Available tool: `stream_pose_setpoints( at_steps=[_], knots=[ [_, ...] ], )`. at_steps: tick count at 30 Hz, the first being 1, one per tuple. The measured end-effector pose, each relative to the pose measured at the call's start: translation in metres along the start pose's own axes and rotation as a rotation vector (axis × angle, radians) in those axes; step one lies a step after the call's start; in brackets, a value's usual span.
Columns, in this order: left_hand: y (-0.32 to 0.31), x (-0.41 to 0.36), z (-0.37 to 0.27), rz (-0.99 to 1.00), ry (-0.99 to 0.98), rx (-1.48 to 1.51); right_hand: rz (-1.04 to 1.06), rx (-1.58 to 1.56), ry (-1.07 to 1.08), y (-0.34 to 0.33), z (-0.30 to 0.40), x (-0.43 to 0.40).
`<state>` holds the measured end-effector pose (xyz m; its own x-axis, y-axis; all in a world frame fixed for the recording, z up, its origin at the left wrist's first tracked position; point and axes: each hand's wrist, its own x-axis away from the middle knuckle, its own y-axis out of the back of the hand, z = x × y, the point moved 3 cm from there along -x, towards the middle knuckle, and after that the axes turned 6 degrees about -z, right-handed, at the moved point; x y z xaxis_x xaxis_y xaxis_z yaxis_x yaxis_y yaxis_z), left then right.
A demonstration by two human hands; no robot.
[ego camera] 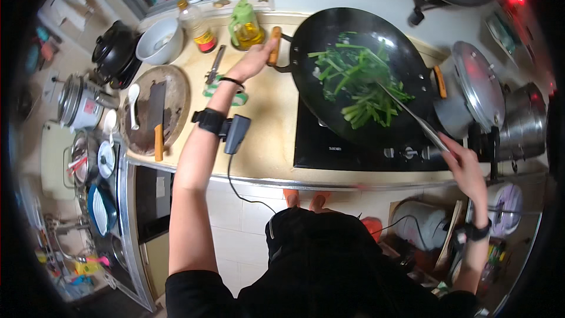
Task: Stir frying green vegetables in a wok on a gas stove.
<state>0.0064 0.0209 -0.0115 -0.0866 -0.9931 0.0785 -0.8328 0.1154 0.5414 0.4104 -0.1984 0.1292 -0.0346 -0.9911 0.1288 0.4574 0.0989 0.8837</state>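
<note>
A large black wok [318,97] sits over the black gas hob [315,150]. Inside it lies a heap of chopped leafy greens [366,79], with pale stems and darker leaves. My left hand [254,59] grips the wok's wooden side handle [275,46]. In my right hand [463,168] is the metal handle of a cooking spatula [415,117], which slants down into the greens. Its blade is partly hidden among the stems. The wok's other wooden handle [440,81] faces right, close to a lidded aluminium pot [479,84].
Left on the counter, a round chopping board [178,97] bears a cleaver [156,104] and a white spoon [133,97]. Behind stand a white bowl [161,46], a sauce bottle [198,26] and a green-topped oil jug [246,28]. A steel pot [523,119] stands far right.
</note>
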Motion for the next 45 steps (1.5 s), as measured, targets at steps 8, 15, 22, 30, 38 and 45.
stream_pose_setpoints(
  at_steps=[8, 15, 22, 30, 38, 45],
  knots=[
    [0.004, 0.003, 0.008, 0.01, -0.002, 0.077, -0.113, 0.046, 0.093, 0.038, -0.015, 0.021],
    [0.002, 0.003, 0.003, -0.009, 0.01, 0.037, -0.024, 0.14, 0.017, 0.005, 0.001, 0.011],
    [0.005, 0.002, -0.003, 0.014, 0.022, 0.004, -0.168, 0.164, 0.153, -0.012, -0.006, -0.006],
    [0.006, 0.01, 0.001, -0.031, 0.004, -0.022, -0.067, 0.242, -0.144, 0.059, 0.018, 0.036],
    [0.001, 0.008, -0.002, 0.007, 0.049, 0.037, -0.042, 0.251, 0.073, 0.037, 0.026, 0.003],
    [0.004, 0.01, -0.002, -0.034, 0.014, 0.058, -0.004, 0.178, -0.287, 0.087, 0.001, 0.034]
  ],
)
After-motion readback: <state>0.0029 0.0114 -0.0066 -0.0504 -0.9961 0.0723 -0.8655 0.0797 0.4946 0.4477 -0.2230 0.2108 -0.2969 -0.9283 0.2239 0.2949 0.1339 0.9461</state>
